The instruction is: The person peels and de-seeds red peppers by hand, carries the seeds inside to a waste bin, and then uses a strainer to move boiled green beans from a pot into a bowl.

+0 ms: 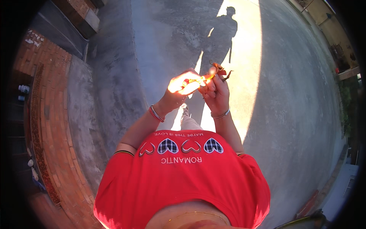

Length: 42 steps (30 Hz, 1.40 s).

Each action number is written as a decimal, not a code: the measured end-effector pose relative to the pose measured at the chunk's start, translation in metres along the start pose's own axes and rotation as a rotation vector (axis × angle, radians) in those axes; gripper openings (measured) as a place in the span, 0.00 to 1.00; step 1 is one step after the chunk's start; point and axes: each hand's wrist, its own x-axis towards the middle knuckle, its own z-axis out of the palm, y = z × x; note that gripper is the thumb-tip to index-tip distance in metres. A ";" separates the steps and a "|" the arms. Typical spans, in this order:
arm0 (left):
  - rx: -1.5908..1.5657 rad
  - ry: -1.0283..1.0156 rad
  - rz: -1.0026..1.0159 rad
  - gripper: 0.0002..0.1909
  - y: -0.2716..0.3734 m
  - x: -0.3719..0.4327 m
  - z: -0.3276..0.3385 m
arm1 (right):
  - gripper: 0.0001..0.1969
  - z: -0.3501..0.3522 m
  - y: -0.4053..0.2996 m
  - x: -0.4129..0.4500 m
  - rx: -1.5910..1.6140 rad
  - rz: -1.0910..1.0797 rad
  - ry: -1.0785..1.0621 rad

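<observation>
My two hands meet out in front of my chest, both on orange-red plant pieces (210, 77), which look like chili peppers with thin curled stems. My left hand (183, 83) grips the near end, its fingers and thumb washed out by strong sunlight. On the other side, my right hand (216, 91) pinches the same bundle between thumb and fingers. Darker, withered bits (228, 76) stick out beyond its fingertips. Glare hides where one piece ends and another begins.
Concrete ground (294, 94) spreads around me, crossed by a bright sunlit strip (246, 71) and my shadow (223, 34). To the left runs a brick wall (54, 120) with a rusty metal beam (37, 123). Green plants (346, 106) show at the far right.
</observation>
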 end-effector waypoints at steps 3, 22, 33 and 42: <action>0.070 0.029 0.057 0.05 -0.003 -0.059 -0.042 | 0.06 0.011 0.062 -0.011 -0.051 0.021 0.151; 0.274 0.562 0.112 0.06 0.069 0.098 -0.321 | 0.07 0.020 0.148 0.372 -0.026 0.396 -0.102; 0.567 0.778 0.114 0.08 0.102 0.155 -0.436 | 0.08 0.019 0.213 0.519 0.053 0.633 -0.215; 0.469 1.131 0.032 0.04 0.083 0.203 -0.477 | 0.09 -0.008 0.249 0.612 0.089 0.837 -0.248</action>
